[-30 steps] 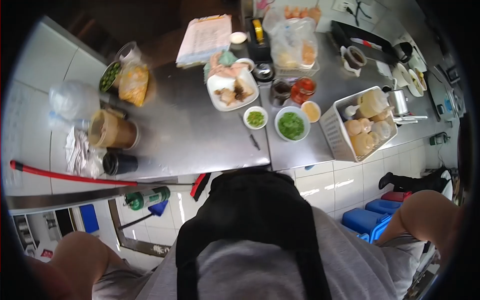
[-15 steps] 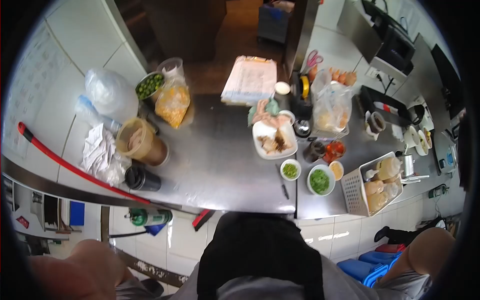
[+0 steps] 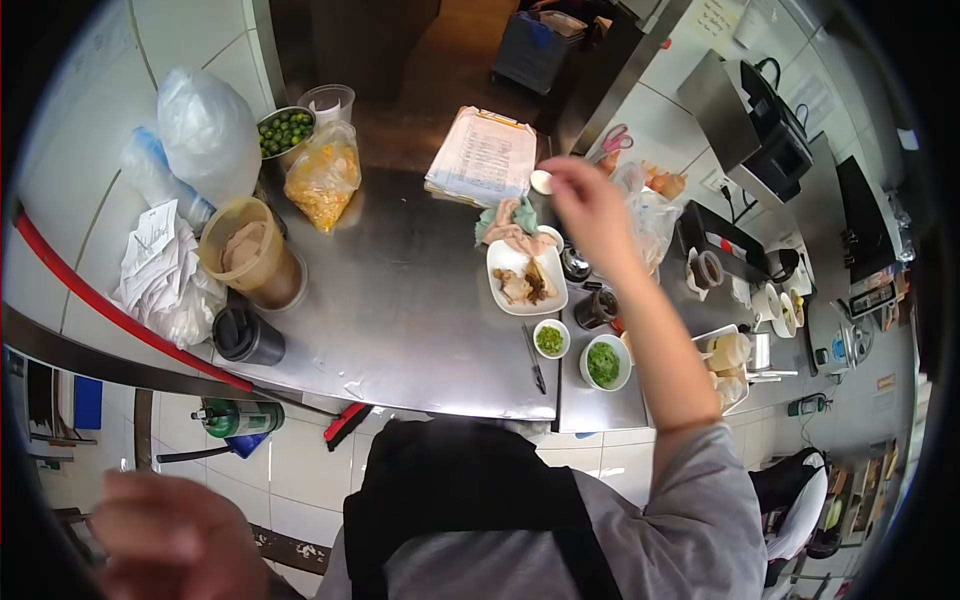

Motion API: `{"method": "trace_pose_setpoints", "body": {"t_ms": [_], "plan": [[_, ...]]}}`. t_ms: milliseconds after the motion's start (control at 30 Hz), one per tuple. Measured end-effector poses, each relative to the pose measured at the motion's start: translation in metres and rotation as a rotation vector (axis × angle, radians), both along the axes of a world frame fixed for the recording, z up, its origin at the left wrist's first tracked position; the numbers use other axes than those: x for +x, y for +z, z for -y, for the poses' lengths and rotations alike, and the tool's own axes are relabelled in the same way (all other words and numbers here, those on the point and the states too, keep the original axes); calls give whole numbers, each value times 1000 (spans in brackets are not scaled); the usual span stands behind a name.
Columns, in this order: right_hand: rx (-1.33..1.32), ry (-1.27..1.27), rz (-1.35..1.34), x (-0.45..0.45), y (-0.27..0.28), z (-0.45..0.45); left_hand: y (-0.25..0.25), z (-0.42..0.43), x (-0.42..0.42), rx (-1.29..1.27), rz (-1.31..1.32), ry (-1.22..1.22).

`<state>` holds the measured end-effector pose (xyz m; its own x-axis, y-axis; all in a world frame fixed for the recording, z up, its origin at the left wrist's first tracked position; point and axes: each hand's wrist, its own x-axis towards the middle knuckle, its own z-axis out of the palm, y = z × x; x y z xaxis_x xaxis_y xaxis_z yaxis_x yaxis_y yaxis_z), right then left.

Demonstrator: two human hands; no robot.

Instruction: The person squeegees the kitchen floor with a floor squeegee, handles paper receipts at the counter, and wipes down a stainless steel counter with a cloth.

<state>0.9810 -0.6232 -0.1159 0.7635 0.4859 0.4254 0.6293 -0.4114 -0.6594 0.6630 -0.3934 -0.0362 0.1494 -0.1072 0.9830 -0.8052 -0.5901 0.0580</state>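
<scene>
Over the counter's back part, my right hand (image 3: 590, 210) has its fingers bent together, with the fingertips at the right edge of a small white cup (image 3: 541, 182); whatever they pinch is hidden. My left hand (image 3: 170, 530), blurred at the lower left, is below the counter's front edge, its fingers bent and smeared. A white dish of cooked meat pieces (image 3: 527, 284) lies in front of a pink and green cloth (image 3: 514, 226). Nearer me are a bowl of chopped greens (image 3: 604, 363), a smaller bowl of green pieces (image 3: 550, 339) and a black pen (image 3: 538, 375).
On the left stand a brown-filled container (image 3: 250, 255), a black cup (image 3: 247, 337), a bag of yellow pieces (image 3: 324, 178) and a pot of green fruit (image 3: 286, 133). A clipboard (image 3: 483, 155) lies at the back. My right forearm partly hides the bottle basket (image 3: 735, 405).
My right arm has come into view and stretched over the counter to the small white cup. My left hand now shows at the lower left. The camera view has shifted.
</scene>
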Motion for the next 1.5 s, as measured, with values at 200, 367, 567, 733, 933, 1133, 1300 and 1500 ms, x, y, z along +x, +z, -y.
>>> {"method": "trace_pose_setpoints", "body": {"t_ms": [200,367,567,733,933,1133,1300,1500], "plan": [[-952,-504,-102,92,-182,-57,-161,-31,-30,-388,-507,607],[-919,-658,-249,132,-250,-106,-248,-37,-82,-656,-984,787],[-1147,-612,4,116,-236,-135,-262,-36,-82,-671,-1033,859],[-1246,-569,116,106,-205,-138,-248,-27,-51,-663,-982,833],[-1048,-244,87,114,-94,-94,-243,-10,-43,-677,-962,813],[-291,112,-414,176,-97,-54,-255,5,-37,-815,-904,818],[270,246,-1071,168,-123,-53,-264,17,-38,-778,-846,846],[641,356,-1297,128,-109,-81,-265,22,-36,-824,-832,840]]}}
